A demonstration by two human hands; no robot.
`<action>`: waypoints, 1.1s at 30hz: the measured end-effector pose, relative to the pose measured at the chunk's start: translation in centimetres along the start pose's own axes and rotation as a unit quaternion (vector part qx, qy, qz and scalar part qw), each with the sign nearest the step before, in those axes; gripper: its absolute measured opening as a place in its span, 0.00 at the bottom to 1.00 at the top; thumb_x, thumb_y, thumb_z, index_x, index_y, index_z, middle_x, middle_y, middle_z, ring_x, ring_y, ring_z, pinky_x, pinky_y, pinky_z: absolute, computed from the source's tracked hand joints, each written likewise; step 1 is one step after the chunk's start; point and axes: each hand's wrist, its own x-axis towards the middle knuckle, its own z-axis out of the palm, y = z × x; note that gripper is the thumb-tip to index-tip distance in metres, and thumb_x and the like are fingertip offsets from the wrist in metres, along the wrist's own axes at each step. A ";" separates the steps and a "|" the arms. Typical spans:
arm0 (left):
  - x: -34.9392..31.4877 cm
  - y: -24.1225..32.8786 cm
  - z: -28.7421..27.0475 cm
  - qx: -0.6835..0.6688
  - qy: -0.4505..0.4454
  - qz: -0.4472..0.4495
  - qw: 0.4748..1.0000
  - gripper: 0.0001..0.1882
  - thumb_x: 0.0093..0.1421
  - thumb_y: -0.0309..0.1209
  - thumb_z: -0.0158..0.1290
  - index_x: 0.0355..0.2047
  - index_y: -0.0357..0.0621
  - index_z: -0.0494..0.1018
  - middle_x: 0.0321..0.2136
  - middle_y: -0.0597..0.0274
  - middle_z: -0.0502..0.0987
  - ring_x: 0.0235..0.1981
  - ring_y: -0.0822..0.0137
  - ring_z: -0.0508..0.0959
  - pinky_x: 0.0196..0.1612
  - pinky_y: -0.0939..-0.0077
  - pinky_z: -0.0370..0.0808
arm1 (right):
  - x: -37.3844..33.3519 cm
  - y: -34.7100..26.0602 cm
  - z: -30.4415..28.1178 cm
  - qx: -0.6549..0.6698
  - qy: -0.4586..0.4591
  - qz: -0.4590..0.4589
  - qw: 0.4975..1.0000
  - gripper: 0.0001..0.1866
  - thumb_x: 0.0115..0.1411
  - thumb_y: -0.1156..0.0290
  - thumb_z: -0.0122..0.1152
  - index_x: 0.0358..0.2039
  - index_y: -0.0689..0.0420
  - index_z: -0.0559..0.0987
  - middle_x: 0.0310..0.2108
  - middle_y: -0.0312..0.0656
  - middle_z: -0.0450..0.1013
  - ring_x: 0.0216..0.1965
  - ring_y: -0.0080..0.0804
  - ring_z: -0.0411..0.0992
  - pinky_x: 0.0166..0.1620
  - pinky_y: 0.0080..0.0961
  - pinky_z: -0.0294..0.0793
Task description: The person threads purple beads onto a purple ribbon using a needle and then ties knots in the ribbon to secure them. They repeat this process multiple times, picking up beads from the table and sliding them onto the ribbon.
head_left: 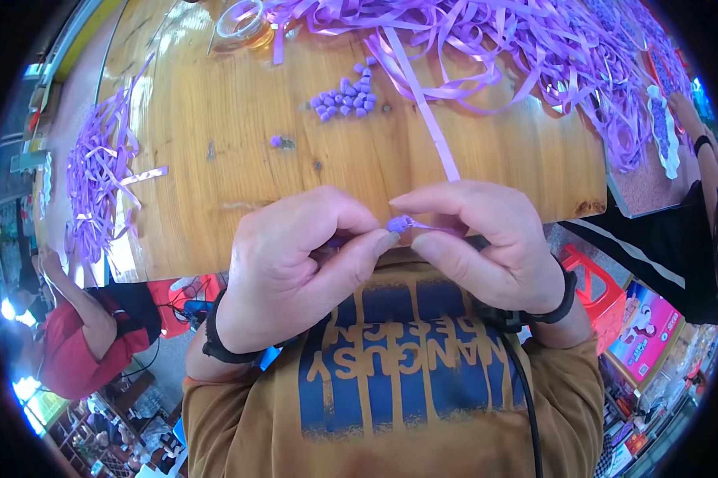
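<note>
Over the near edge of the wooden table, my left hand (303,259) pinches a small purple ribbon knot (399,225) between thumb and forefinger. A thin twisted ribbon end (429,228) runs from the knot into my right hand (490,247). The right hand's thumb and forefinger stand apart around that end, while its other fingers curl and are partly hidden. A flat purple ribbon (431,119) stretches from the far pile down behind my right hand. Whether it joins the knot is hidden.
A large tangled ribbon pile (486,48) covers the far right of the wooden table (239,143). Several small purple knots (347,99) lie mid-table, one knot (276,142) apart. Another ribbon bundle (100,171) hangs at the left edge. A clear container (243,22) stands at the back. People sit on both sides.
</note>
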 end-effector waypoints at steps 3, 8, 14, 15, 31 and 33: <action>0.0 -0.2 0.1 0.012 0.002 0.025 1.000 0.05 0.48 0.20 0.57 0.23 0.39 0.71 0.19 0.65 0.71 0.19 0.76 0.70 0.20 0.84 0.63 | 0.0 0.0 0.2 0.020 -0.007 -0.002 1.000 0.15 0.53 0.70 0.58 0.41 0.62 0.74 0.30 0.41 0.73 0.28 0.27 0.73 0.30 0.20 0.69; 0.1 -0.7 0.2 0.051 -0.016 0.079 0.995 0.06 0.46 0.20 0.58 0.23 0.39 0.71 0.17 0.63 0.71 0.17 0.74 0.70 0.19 0.82 0.63 | 0.7 -0.3 0.7 -0.024 0.007 -0.069 0.997 0.14 0.52 0.67 0.60 0.36 0.62 0.74 0.25 0.44 0.72 0.26 0.38 0.73 0.29 0.27 0.70; 0.0 -0.4 -0.2 0.036 -0.033 0.083 0.995 0.08 0.44 0.17 0.56 0.26 0.40 0.72 0.20 0.62 0.72 0.18 0.72 0.71 0.20 0.82 0.65 | 0.6 -0.2 0.9 -0.014 0.011 -0.046 0.999 0.07 0.52 0.70 0.59 0.30 0.60 0.74 0.21 0.43 0.71 0.24 0.40 0.71 0.26 0.29 0.68; -0.1 -0.4 -0.4 0.036 -0.057 0.073 0.995 0.09 0.44 0.16 0.56 0.28 0.39 0.72 0.22 0.60 0.72 0.21 0.72 0.71 0.22 0.81 0.65 | 0.6 -0.2 0.8 -0.014 0.010 -0.046 0.999 0.07 0.52 0.70 0.59 0.30 0.60 0.74 0.21 0.43 0.71 0.24 0.40 0.71 0.26 0.29 0.68; -0.1 -0.9 -1.0 0.132 -0.035 0.070 0.988 0.09 0.46 0.20 0.58 0.29 0.38 0.71 0.21 0.61 0.71 0.20 0.71 0.70 0.24 0.82 0.67 | 0.4 0.3 0.6 -0.055 0.017 -0.047 0.997 0.08 0.50 0.73 0.61 0.31 0.59 0.77 0.23 0.40 0.72 0.23 0.33 0.72 0.27 0.25 0.68; -0.2 -0.6 -1.0 0.104 -0.028 0.031 0.994 0.08 0.46 0.20 0.58 0.28 0.38 0.71 0.21 0.61 0.71 0.20 0.72 0.70 0.23 0.82 0.66 | 0.4 0.4 0.5 -0.062 0.022 -0.052 0.996 0.07 0.50 0.73 0.61 0.31 0.59 0.77 0.22 0.40 0.72 0.23 0.33 0.72 0.27 0.25 0.68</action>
